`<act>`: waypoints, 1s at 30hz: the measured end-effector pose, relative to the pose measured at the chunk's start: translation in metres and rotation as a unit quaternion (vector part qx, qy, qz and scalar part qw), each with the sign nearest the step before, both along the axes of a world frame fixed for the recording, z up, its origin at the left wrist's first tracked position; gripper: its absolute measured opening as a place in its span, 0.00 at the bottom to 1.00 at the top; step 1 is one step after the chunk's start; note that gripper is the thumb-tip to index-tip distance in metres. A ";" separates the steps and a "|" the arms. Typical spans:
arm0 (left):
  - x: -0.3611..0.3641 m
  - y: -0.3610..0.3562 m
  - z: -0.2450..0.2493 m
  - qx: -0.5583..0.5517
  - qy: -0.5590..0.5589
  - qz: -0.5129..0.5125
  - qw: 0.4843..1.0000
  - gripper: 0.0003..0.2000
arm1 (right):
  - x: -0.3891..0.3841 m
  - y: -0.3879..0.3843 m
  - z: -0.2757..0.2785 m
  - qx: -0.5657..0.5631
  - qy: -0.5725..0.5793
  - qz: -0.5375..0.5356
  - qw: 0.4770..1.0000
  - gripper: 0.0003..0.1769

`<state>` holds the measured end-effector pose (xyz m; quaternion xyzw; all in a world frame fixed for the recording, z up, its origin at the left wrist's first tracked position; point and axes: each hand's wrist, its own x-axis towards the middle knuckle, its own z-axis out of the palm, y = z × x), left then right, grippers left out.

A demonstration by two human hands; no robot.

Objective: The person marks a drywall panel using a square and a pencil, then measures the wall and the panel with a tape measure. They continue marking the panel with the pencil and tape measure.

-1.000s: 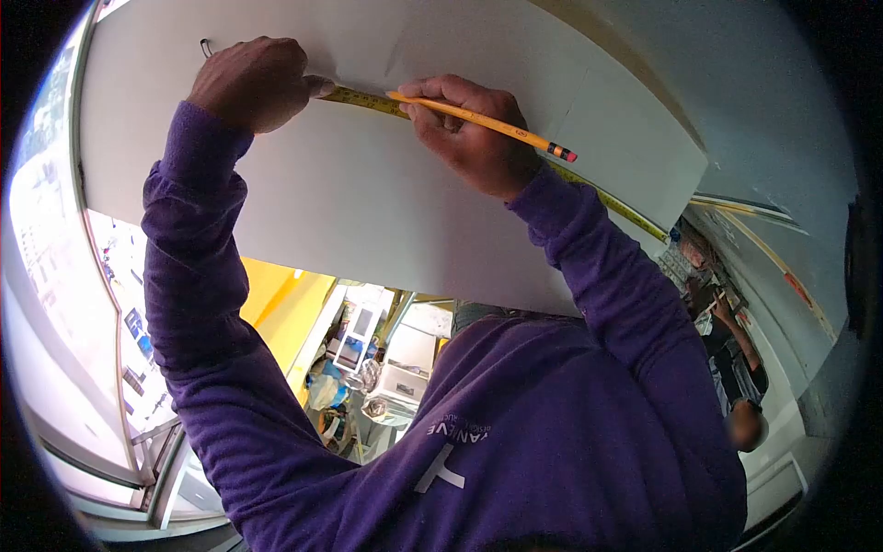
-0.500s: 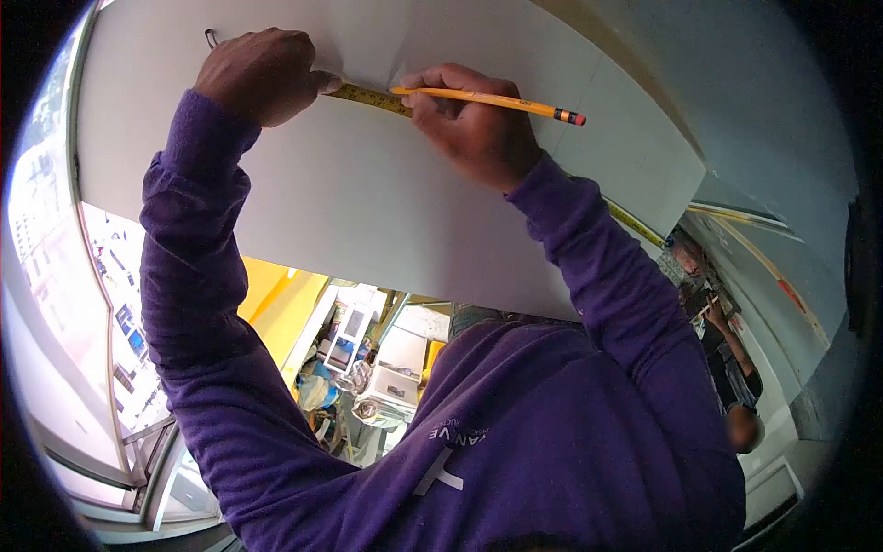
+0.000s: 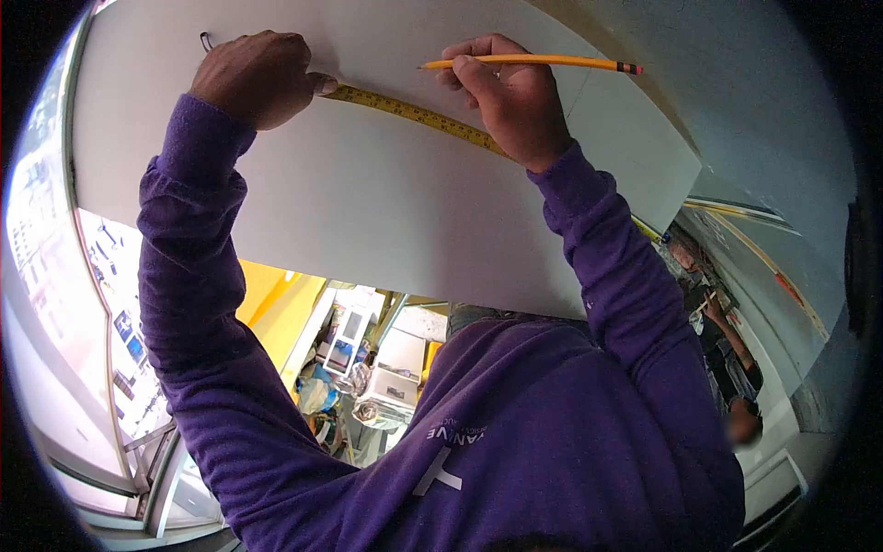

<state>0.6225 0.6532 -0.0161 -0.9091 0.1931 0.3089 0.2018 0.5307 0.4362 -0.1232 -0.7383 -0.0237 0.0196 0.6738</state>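
Observation:
A large pale board spreads out in front of me. At its upper left my left hand is closed, thumb and fingers pinching a yellow tape measure. The blade runs from there to the right across the board and passes behind my right wrist. Between the thumb and fingers of my right hand is a yellow pencil, lying nearly level, with its tip to the left above the tape and its red eraser to the right.
A dark looped piece shows beside my left hand. Below the board are a yellow panel and a clutter of boxes and bags. Another person is at the far right. Glazing lines the left, a grey wall the right.
My right hand has moved up and to the right with the pencil, away from the tape's edge, uncovering more of the blade. My left hand stays at the tape.

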 end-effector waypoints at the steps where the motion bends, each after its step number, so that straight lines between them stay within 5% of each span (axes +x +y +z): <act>1: 0.001 0.002 0.000 -0.001 0.006 -0.026 1.000 0.11 | 0.000 0.000 0.001 0.008 0.010 -0.004 1.000 0.12; 5: 0.014 0.023 -0.012 -0.008 0.042 -0.083 0.996 0.10 | -0.001 0.002 0.001 -0.006 0.028 0.002 1.000 0.12; 9: 0.033 0.067 -0.009 -0.022 -0.034 -0.351 0.936 0.17 | -0.003 0.000 0.001 -0.001 0.023 0.007 1.000 0.11; 14: 0.053 0.077 0.000 0.056 0.013 -0.091 0.994 0.11 | -0.001 0.010 0.001 0.009 0.011 -0.013 1.000 0.11; 17: 0.058 0.088 -0.004 -0.046 0.038 -0.137 0.989 0.14 | 0.001 0.017 -0.002 -0.029 -0.029 -0.008 0.999 0.10; 23: 0.049 0.052 0.016 0.064 0.045 0.005 0.997 0.09 | 0.007 0.041 0.007 -0.054 -0.058 0.027 0.996 0.08; 26: 0.054 0.077 0.000 -0.018 0.030 -0.103 0.994 0.10 | 0.013 0.058 0.011 -0.050 -0.102 0.037 0.993 0.07; 30: 0.049 0.073 0.002 -0.014 0.003 -0.079 0.997 0.11 | 0.018 0.072 0.011 -0.055 -0.112 0.042 0.991 0.07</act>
